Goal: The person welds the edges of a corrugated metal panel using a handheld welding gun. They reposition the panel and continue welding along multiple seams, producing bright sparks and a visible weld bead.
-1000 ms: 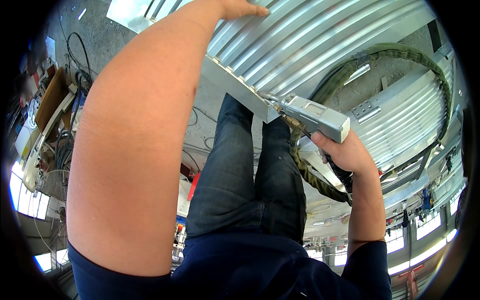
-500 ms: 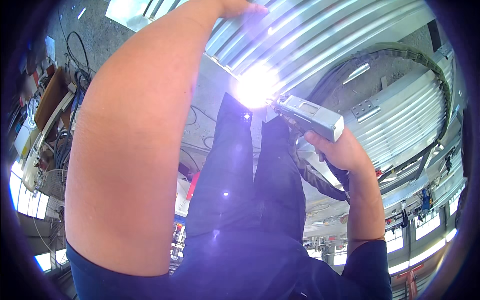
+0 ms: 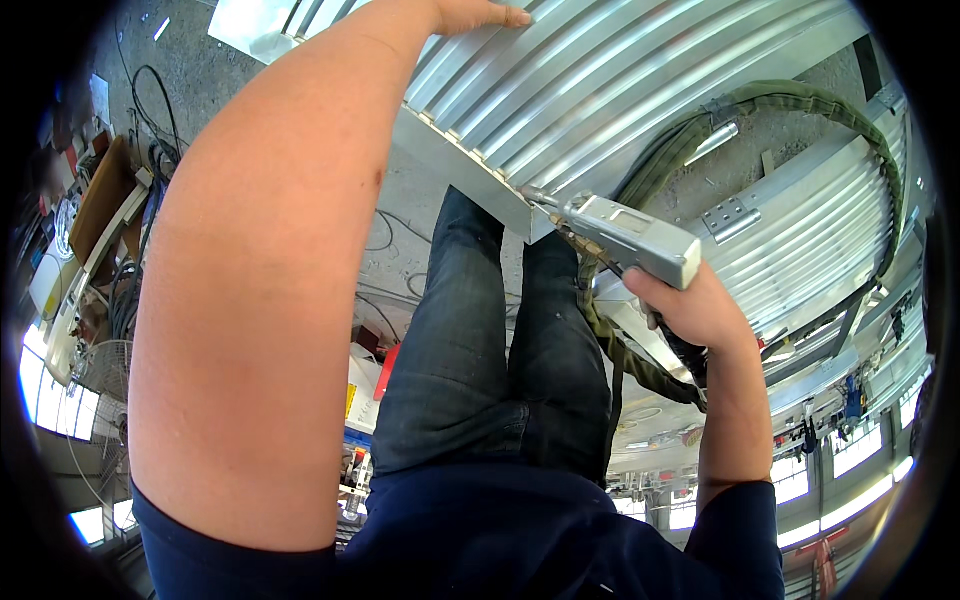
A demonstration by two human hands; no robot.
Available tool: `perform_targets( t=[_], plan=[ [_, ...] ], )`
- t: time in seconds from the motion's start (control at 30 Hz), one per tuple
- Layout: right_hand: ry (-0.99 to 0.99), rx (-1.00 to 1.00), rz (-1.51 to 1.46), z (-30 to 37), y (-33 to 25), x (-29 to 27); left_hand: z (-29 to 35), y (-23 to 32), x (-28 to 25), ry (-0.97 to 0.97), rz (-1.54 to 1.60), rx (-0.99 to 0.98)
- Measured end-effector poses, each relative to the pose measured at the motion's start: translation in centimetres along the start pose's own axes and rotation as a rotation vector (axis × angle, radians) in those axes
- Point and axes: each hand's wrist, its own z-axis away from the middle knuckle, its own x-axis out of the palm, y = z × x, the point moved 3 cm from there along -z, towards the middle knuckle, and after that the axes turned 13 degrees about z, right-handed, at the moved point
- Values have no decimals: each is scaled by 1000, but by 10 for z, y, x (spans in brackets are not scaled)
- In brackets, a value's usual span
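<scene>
The right hand is wrapped around the grip of a silver, boxy gun-shaped tool, whose nozzle points at the near edge of a ribbed metal panel, close to its near right corner (whether it touches, I cannot tell). The left hand is over the panel's far left part, fingers extended; I cannot tell whether it grasps anything. A green-sleeved hose loops beyond the panel's right edge, around a perforated metal plate.
</scene>
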Motion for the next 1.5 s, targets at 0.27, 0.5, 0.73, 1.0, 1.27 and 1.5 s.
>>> perform_targets(
  t=[0.27,0.5,0.73,1.0,1.27,1.5],
  plan=[
    [-21,3,-130,6,29,-6,-5,-2,5,18,4,-14],
    [-26,24,-34,2,16,-2,-4,1,2,-25,-17,-35],
    [-64,52,32,0,17,-1,4,5,-3,-37,-6,-16],
    [-22,-46,31,0,8,4,0,4,0,-18,-30,-15],
    [-17,5,65,4,3,3,5,-1,0,11,-39,-13],
    [29,27,-230,28,35,-13,-7,-2,8,48,-4,14]
  ],
)
